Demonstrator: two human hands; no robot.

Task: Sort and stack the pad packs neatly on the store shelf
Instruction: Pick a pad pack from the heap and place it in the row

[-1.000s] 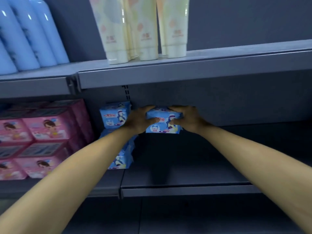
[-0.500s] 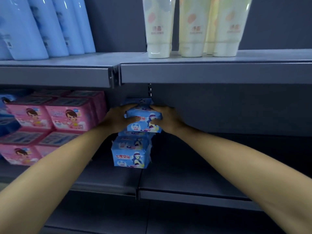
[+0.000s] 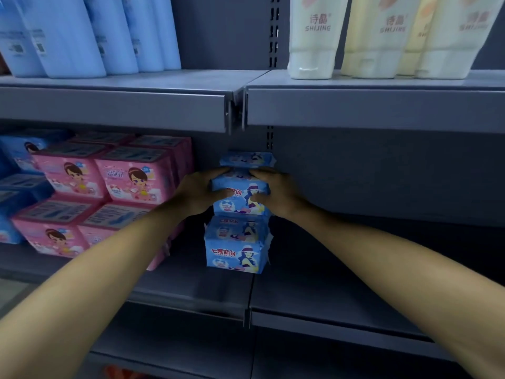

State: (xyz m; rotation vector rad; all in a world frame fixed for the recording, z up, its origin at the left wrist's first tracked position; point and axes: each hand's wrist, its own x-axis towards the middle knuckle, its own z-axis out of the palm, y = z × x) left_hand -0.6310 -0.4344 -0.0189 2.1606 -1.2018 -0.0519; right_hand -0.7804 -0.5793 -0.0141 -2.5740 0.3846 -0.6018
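Both hands grip one blue pad pack (image 3: 240, 196) from its two sides, my left hand (image 3: 200, 194) on the left end and my right hand (image 3: 276, 195) on the right end. The pack sits on top of a front stack of blue packs (image 3: 236, 247) on the middle shelf (image 3: 314, 296). Another blue pack (image 3: 247, 159) shows behind and above it, near the shelf's back wall. Pink pad packs (image 3: 109, 187) are stacked two high to the left.
Blue bottles (image 3: 82, 34) and cream tubes (image 3: 382, 36) stand on the upper shelf (image 3: 369, 105), whose front edge hangs just above the hands. More blue packs (image 3: 16, 187) lie at the far left. The shelf stretch to the right of the blue stack is dark.
The held blue pack has gone from the right of the blue stack onto its top. The view has shifted, so the shelf contents now sit further right.
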